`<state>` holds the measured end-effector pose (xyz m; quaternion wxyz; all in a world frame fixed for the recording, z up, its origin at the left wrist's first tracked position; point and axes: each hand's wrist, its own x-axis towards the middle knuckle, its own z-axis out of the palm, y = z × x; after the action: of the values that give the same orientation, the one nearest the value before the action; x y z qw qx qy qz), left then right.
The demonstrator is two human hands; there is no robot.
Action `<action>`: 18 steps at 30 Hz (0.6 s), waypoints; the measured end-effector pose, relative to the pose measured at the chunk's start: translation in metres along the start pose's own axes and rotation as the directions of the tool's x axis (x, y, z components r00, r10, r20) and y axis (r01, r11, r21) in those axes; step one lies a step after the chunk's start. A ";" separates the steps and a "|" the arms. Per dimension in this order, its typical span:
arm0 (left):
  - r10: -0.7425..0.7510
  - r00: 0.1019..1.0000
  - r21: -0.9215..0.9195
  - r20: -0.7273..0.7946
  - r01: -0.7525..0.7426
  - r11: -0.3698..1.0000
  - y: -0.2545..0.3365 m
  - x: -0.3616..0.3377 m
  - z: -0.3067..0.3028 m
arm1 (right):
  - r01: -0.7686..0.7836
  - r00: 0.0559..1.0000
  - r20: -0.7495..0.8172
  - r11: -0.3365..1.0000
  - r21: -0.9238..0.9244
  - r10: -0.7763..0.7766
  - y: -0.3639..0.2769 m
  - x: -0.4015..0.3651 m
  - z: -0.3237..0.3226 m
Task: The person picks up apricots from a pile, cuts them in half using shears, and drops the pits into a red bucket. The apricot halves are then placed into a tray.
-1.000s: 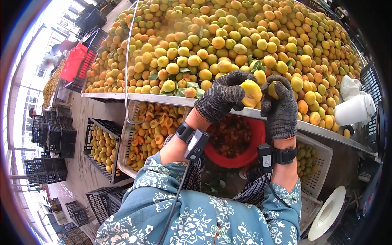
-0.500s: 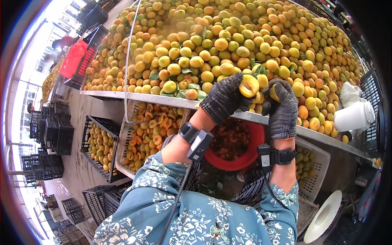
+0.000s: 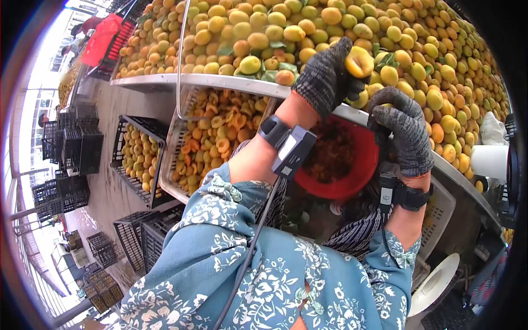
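My left hand (image 3: pixel 325 77), in a dark knitted glove, grips an apricot half (image 3: pixel 360 61) above the pile's front edge. Its yellow cut face with a hollow is turned up. My right hand (image 3: pixel 402 124), gloved the same way, is curled with fingertips pointing down near the metal table edge, beside a red tub (image 3: pixel 360 179). Whatever its fingers hold, if anything, is hidden. Brownish pieces lie inside the tub, below and between my hands. Whole apricots (image 3: pixel 330 15) heap up on the table beyond both hands.
A pale crate (image 3: pixel 165 179) of apricot halves and a black crate (image 3: pixel 137 120) of whole apricots stand left below the table. A metal rod (image 3: pixel 179 60) rises at the table's edge. At right are a white container (image 3: pixel 489 161) and a straw hat (image 3: pixel 434 286).
My hands have moved apart: the left has risen with the apricot half, the right has shifted right. The yellow fruit piece seen in the right hand no longer shows. The view has shifted.
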<state>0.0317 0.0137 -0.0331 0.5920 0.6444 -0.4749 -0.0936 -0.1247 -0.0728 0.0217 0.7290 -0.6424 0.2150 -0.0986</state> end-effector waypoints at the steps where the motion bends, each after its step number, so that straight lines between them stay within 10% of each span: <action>1: -0.223 0.975 -0.415 0.002 0.204 0.886 0.000 0.004 0.000 | -0.011 1.000 0.002 1.000 0.004 0.011 0.001 -0.001 0.001; 2: -0.415 0.905 -0.746 0.096 0.341 0.572 -0.002 0.004 -0.001 | -0.068 0.996 0.052 0.997 -0.031 0.069 0.002 -0.001 0.001; 6: -0.377 0.913 -0.789 0.158 0.346 0.508 -0.011 0.004 -0.002 | -0.147 0.967 0.163 0.951 -0.274 0.196 0.002 -0.005 0.006; 7: -0.473 0.824 -0.885 0.312 0.433 0.172 -0.012 0.003 -0.004 | 0.015 0.977 0.199 0.895 -0.446 0.083 0.026 -0.001 -0.002; 12: -0.546 0.811 -0.836 0.211 0.439 0.329 0.000 0.002 -0.004 | 0.163 0.969 0.247 0.708 -0.688 0.017 0.023 -0.012 0.007; 18: -0.667 0.726 -0.880 0.166 0.415 0.231 -0.010 -0.007 0.016 | -0.174 0.962 0.181 0.971 -0.162 0.202 0.011 -0.025 0.007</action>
<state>0.0221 0.0069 -0.0493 0.8148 0.3734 -0.0220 -0.4429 -0.1447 -0.0541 0.0162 0.7042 -0.6768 0.2086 0.0509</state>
